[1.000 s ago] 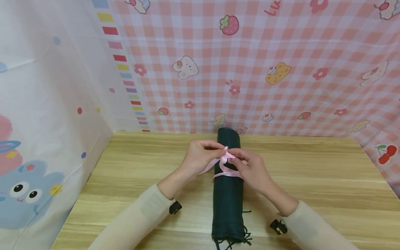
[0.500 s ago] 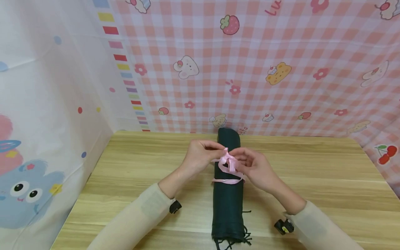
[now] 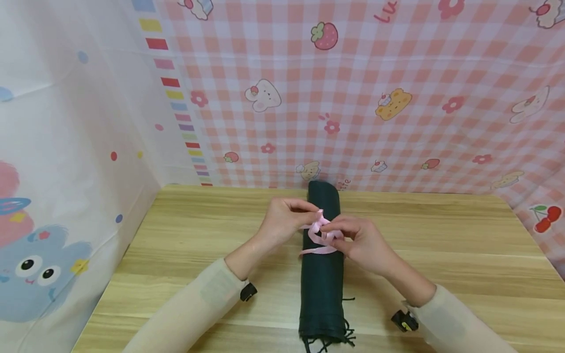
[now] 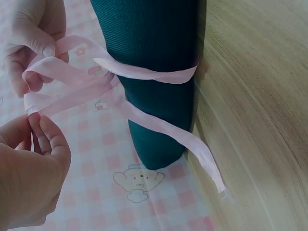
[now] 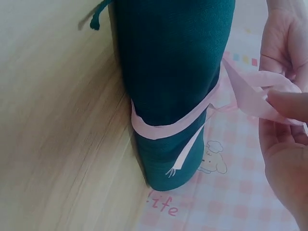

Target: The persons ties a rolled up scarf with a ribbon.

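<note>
A dark green rolled scarf [image 3: 322, 289] with fringe at its near end lies lengthwise on the table. Pink ribbon [image 3: 319, 250] goes around it, and loops of the same ribbon stand up above the roll. My left hand [image 3: 282, 220] pinches the top of one loop between thumb and fingertips. Just to the right, my right hand [image 3: 362, 240] pinches another part of the ribbon with thumb and forefinger. In the left wrist view a loose tail of ribbon [image 4: 199, 151] hangs over the scarf toward the table. The crossing under the fingers is partly hidden.
The wood-grain table [image 3: 198, 304] reaches back to a pink checked cloth [image 3: 282, 122] hanging behind it. A white printed cloth [image 3: 57, 127] hangs at the left. Black wrist cameras [image 3: 248, 292] sit at both sleeve cuffs.
My right hand has shifted slightly toward me and to the right, regripping the ribbon, and the loops have changed shape. My left hand has kept its pinch almost in place.
</note>
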The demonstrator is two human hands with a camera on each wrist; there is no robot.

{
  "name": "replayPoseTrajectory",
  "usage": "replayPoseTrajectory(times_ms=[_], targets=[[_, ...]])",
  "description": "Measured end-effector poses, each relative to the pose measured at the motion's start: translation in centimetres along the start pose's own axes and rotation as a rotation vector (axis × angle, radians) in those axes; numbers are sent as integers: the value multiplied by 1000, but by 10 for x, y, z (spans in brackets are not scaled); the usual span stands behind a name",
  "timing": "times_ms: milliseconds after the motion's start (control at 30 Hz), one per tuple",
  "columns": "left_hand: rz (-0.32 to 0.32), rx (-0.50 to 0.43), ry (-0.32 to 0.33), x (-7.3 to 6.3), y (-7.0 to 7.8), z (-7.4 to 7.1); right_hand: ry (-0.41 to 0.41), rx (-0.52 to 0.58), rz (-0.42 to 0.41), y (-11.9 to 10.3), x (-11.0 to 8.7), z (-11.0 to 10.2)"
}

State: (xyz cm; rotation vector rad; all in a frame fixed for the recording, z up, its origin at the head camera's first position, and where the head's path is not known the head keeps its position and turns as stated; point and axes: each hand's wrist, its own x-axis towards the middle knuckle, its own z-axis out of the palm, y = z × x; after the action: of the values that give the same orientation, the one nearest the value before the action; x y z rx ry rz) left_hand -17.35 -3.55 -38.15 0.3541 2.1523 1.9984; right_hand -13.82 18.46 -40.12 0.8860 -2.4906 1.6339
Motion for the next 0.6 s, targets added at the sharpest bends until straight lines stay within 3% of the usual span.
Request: replayPoseTrajectory(times_ms=[400, 600], targets=[[53, 55, -9, -1, -3, 0, 81, -134, -132, 4, -3, 0], [130, 155, -44, -4, -5, -3, 177, -182, -119, 5, -6, -5]])
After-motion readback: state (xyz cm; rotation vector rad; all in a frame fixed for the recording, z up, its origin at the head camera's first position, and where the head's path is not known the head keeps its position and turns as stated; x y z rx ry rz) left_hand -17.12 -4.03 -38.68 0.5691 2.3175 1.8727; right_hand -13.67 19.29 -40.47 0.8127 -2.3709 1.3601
